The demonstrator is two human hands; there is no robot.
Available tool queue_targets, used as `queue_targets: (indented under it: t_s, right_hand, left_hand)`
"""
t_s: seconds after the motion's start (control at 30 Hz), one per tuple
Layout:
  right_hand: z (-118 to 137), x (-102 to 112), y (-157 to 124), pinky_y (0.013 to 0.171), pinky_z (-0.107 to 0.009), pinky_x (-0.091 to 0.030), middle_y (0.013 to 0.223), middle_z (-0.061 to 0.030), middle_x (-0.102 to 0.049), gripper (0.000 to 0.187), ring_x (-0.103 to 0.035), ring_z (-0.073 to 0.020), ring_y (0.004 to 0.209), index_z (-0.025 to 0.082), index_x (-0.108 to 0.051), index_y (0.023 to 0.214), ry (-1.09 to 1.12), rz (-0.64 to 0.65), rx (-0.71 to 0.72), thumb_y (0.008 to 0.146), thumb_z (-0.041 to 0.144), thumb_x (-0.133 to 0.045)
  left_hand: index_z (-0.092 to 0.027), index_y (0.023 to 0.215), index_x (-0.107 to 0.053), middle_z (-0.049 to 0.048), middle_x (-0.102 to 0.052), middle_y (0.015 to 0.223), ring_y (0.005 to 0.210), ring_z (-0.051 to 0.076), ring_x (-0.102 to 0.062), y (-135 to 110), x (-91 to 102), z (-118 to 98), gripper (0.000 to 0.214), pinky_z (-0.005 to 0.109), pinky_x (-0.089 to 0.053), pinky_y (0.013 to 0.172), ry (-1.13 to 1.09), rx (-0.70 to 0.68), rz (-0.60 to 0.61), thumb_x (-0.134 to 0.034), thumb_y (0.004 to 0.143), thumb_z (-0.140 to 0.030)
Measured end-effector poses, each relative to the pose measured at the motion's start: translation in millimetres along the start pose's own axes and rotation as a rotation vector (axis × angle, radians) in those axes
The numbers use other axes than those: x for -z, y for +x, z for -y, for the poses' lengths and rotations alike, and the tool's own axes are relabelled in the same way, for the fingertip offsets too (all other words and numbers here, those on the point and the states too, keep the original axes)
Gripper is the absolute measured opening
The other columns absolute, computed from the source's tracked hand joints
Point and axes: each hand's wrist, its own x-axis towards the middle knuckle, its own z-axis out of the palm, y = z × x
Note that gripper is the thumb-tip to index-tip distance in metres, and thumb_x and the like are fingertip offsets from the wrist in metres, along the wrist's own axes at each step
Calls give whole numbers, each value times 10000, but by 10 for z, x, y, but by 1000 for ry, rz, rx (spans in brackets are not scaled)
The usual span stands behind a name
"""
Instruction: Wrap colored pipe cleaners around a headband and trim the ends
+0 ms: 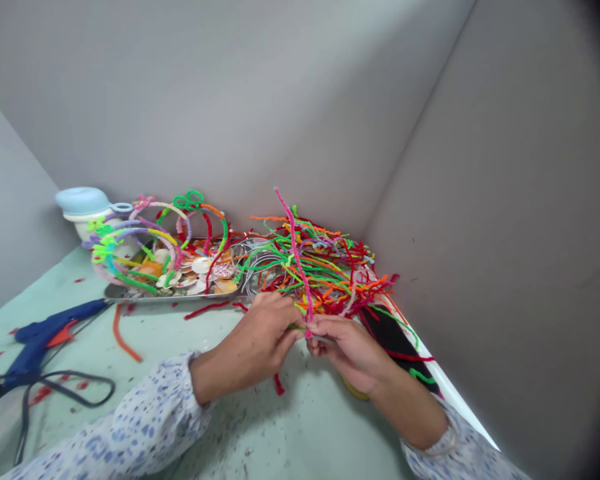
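Your left hand (pixel 250 347) and right hand (pixel 350 353) are nearly closed, fingertips meeting as they pinch the base of a pink pipe cleaner (pixel 294 257). Keep both pinches tight and close together. Just beyond your hands lies a heap of coloured pipe cleaners (pixel 325 267); a glue gun (pixel 45 337) rests well left.

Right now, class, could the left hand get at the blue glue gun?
Probably yes: only a loose orange pipe cleaner lies between the left hand and the glue gun.
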Motion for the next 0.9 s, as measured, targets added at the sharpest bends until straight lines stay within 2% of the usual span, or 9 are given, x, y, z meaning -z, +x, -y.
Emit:
queue_targets:
  t_s: [0.27,0.43,0.7,0.8,0.9]
  right_hand:
    - [47,-31,-23,548,-232,-382,609,16,-571,72,-494,-114,573,162,-640,666,67,-32,-66,689,221,-672]
    - [36,-3,-12,530,-229,-365,591,18,-558,84,-476,-105,556,158,-610,623,72,-15,-84,678,197,-660]
    - [-31,1,40,503,-230,-375,561,29,-493,67,-429,-99,511,183,-559,620,132,18,-179,673,171,-597]
    - [-51,21,74,500,-229,-370,554,31,-488,96,-432,-97,508,186,-529,606,116,-1,-214,674,191,-597]
    - [-118,60,121,491,-220,-356,561,30,-501,116,-437,-90,503,179,-531,608,78,-15,-204,692,208,-606]
  left_hand:
    - [-189,845,-587,26,-604,830,846,194,-490,10,18,-7,131,347,-348,810,66,-60,-26,-471,890,-147]
    - [-189,880,-582,42,-605,877,860,201,-466,2,-9,-12,176,384,-332,872,123,-138,-36,-431,875,-98]
    - [-180,883,-575,42,-600,881,855,201,-445,-11,-39,50,180,395,-328,876,210,-199,-18,-460,826,-54]
    - [-177,885,-582,44,-602,871,850,200,-448,-18,-108,127,169,397,-337,890,243,-204,-20,-463,838,-67]
    - [-186,922,-600,44,-606,856,876,200,-468,-73,-256,255,209,417,-329,948,271,-204,-59,-431,873,-74]
